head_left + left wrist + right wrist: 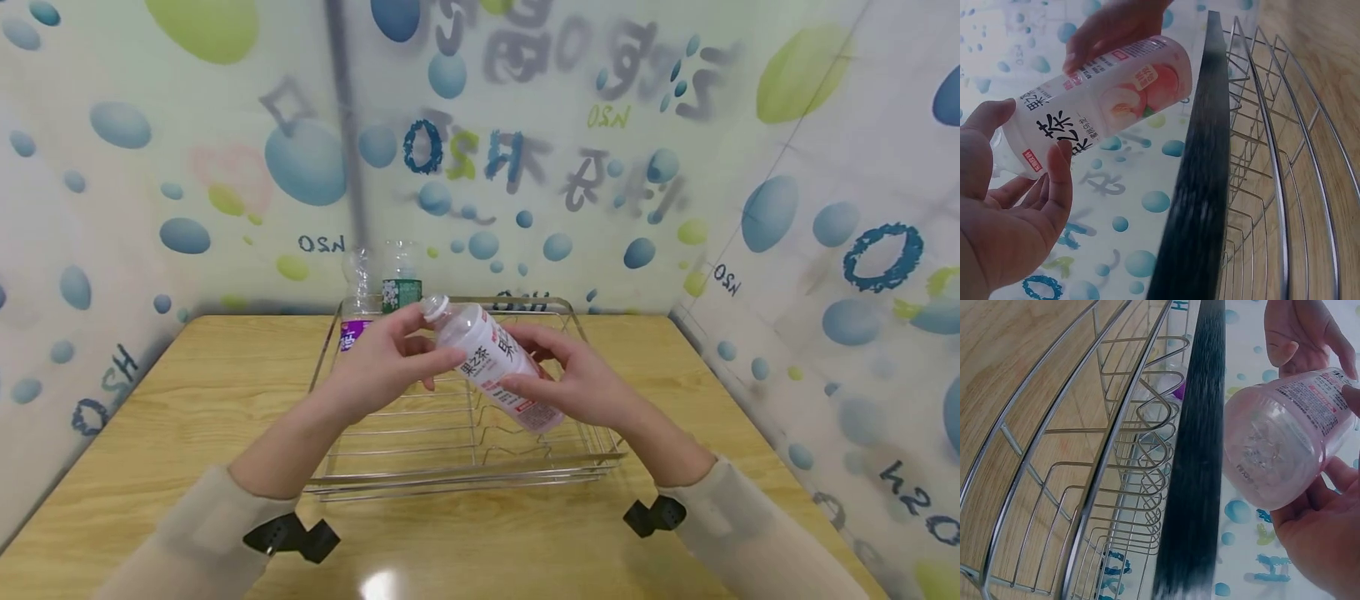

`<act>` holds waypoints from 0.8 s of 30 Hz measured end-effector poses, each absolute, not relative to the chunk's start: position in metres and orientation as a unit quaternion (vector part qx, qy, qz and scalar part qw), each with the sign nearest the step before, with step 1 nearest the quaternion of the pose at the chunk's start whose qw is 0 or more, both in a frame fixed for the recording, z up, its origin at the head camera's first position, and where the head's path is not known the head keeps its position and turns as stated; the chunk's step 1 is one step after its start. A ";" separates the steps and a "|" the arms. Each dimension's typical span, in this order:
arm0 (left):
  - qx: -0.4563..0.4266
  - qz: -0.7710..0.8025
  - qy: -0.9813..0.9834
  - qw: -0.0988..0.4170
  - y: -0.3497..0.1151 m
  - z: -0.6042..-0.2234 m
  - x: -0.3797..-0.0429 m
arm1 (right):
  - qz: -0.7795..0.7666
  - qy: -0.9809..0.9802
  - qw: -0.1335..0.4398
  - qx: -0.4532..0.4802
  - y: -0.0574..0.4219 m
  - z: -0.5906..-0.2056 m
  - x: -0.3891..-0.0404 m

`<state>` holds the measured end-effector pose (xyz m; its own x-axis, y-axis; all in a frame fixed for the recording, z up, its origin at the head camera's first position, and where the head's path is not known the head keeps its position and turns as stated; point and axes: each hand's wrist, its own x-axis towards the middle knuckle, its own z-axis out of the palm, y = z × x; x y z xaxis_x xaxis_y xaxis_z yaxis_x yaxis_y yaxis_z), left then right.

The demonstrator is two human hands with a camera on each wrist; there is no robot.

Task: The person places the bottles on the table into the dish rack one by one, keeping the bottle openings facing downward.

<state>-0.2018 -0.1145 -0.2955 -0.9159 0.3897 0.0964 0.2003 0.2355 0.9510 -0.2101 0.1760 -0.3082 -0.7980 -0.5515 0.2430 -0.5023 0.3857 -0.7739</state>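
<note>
A clear plastic drink bottle (498, 367) with a white and pink peach label is held tilted above the wire rack, its white-ringed neck to the upper left. My left hand (382, 358) grips it near the neck and shoulder, thumb along the front. Around the lower part, my right hand (581, 375) holds it with the thumb across the label and fingers behind. Printed peaches show on the bottle (1110, 103) in the left wrist view. The right wrist view looks at the base of the bottle (1266, 453), with fingers curled beneath it.
The metal wire rack (465, 469) stands on the wooden table (480, 550). At its back left are a bottle with a purple label (354, 332) and a bottle with a green label (402, 293). Printed walls (480, 192) enclose the table's back and sides.
</note>
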 end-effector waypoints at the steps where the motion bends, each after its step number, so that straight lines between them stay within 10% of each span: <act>1: 0.187 0.593 0.779 0.080 -0.115 -0.296 -0.202 | -0.454 0.832 0.028 -0.318 0.176 -0.308 -0.210; 24: 0.183 0.688 0.696 0.094 -0.143 -0.320 -0.201 | -0.490 0.820 0.042 -0.293 0.206 -0.314 -0.218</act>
